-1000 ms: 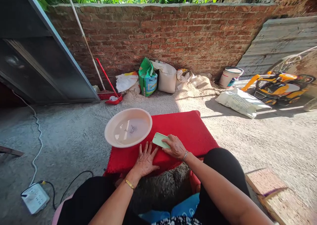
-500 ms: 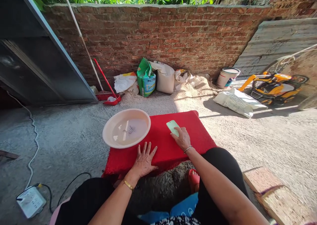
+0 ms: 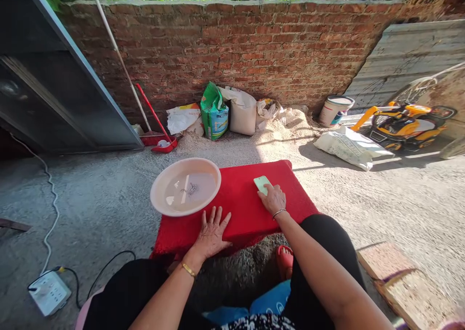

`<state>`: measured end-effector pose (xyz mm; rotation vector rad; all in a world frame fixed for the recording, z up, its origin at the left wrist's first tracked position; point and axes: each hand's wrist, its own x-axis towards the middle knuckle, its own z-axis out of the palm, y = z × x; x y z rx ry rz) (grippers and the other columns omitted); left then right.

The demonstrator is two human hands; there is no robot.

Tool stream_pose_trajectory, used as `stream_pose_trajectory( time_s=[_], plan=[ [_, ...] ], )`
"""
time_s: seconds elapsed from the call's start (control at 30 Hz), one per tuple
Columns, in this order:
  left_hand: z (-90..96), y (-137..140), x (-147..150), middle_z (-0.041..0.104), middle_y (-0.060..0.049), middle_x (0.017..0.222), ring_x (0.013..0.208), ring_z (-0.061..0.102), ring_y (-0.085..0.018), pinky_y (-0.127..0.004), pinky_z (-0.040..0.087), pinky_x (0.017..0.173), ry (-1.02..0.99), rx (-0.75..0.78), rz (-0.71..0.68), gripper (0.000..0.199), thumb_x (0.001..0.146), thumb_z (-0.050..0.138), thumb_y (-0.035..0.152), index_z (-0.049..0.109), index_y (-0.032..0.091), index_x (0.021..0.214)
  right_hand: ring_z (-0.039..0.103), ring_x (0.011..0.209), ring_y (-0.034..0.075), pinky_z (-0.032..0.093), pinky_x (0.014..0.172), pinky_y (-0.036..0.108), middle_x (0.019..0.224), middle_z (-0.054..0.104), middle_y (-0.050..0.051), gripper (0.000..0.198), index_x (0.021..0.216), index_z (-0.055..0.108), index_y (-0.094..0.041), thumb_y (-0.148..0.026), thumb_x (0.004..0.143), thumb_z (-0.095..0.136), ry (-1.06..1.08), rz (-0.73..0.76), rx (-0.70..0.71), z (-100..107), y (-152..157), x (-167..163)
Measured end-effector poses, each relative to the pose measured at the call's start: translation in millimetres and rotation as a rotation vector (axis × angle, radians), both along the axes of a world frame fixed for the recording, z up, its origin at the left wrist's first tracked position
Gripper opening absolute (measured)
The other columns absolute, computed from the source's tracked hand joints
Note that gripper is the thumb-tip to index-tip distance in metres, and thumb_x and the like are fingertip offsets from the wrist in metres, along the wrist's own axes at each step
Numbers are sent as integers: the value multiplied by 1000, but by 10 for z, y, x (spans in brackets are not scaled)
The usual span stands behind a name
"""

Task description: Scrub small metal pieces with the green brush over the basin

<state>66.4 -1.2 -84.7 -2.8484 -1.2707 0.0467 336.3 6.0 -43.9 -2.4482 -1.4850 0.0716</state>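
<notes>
A red cloth covers a low table in front of my knees. My left hand lies flat on its near edge, fingers spread, just below a pale pink basin. Water fills part of the basin, and a small patterned thing shows in it, too unclear to name. On the right half of the cloth, my right hand grips a light green phone at its near end. The phone's far end points away from me. My palm hides its near part.
Beyond the table stand a green bag, a beige sack and a red dustpan along the brick wall. A bucket and yellow toy vehicle are at right. A power strip lies left; bricks lie right.
My right hand has moved a little to the right across the red cloth with the phone. My left hand has stayed in place beside the basin.
</notes>
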Motion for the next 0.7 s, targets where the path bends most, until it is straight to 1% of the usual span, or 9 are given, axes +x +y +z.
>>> stream_pose_trajectory(
  time_s=[0.07, 0.13, 0.2, 0.3, 0.37, 0.43, 0.5, 0.63, 0.7],
  plan=[
    [-15, 5, -5, 15, -17, 153, 140, 6, -38, -62, 2, 107, -6, 3, -3, 100, 62, 68, 61, 21, 28, 145, 54, 89, 24, 39, 76, 34, 100, 52, 12, 44, 120, 56, -24, -51, 86, 51, 20, -38, 21, 9, 20, 64],
    [-31, 12, -10, 14, -17, 153, 140, 6, -39, -63, 2, 107, -13, 2, -5, 102, 61, 68, 61, 20, 28, 145, 54, 88, 23, 40, 76, 33, 99, 52, 11, 42, 119, 57, -23, -49, 86, 52, 52, 19, 73, -12, 20, 44],
    [-42, 19, -12, 15, -18, 153, 139, 6, -39, -63, 2, 107, -18, 0, -9, 102, 61, 68, 61, 20, 28, 145, 53, 89, 22, 41, 78, 32, 99, 51, 10, 40, 118, 57, -23, -46, 85, 54, 75, 181, 156, -51, 0, -46],
    [-45, 20, -12, 16, -18, 152, 139, 8, -39, -64, 2, 106, -22, 5, -18, 102, 61, 68, 62, 20, 28, 145, 49, 95, 22, 41, 84, 33, 105, 49, 10, 38, 117, 57, -22, -41, 84, 57, 62, 569, 274, -110, -63, -233],
    [-38, 16, -9, 16, -18, 152, 139, 7, -39, -64, 2, 106, -25, 14, -22, 101, 62, 68, 62, 21, 28, 145, 47, 98, 22, 40, 87, 36, 110, 47, 11, 39, 117, 57, -22, -40, 83, 58, 29, 786, 296, -136, -110, -337],
    [-27, 11, -5, 16, -18, 152, 140, 6, -39, -64, 2, 106, -23, 17, -23, 101, 62, 68, 62, 21, 28, 145, 46, 99, 23, 39, 89, 37, 113, 46, 11, 40, 117, 57, -22, -39, 81, 60, -2, 877, 279, -148, -134, -386],
    [-14, 8, -1, 17, -18, 152, 140, 7, -39, -63, 2, 107, -16, 11, -19, 102, 62, 68, 61, 21, 28, 145, 46, 99, 23, 38, 89, 36, 113, 47, 11, 40, 118, 57, -23, -39, 81, 60, -17, 791, 248, -147, -120, -362],
    [-1, 5, 3, 16, -18, 152, 139, 8, -39, -63, 3, 107, -8, 2, -9, 102, 62, 69, 60, 20, 28, 145, 50, 92, 23, 40, 83, 34, 104, 51, 11, 40, 118, 58, -23, -45, 84, 54, 21, 219, 144, -110, -12, -126],
    [-4, 4, 1, 15, -18, 152, 139, 7, -39, -63, 3, 107, -6, 1, -6, 102, 62, 69, 60, 20, 28, 145, 52, 90, 23, 39, 81, 34, 101, 52, 12, 43, 119, 57, -21, -47, 85, 52, 67, 16, 100, -91, 34, 14]
  ],
)
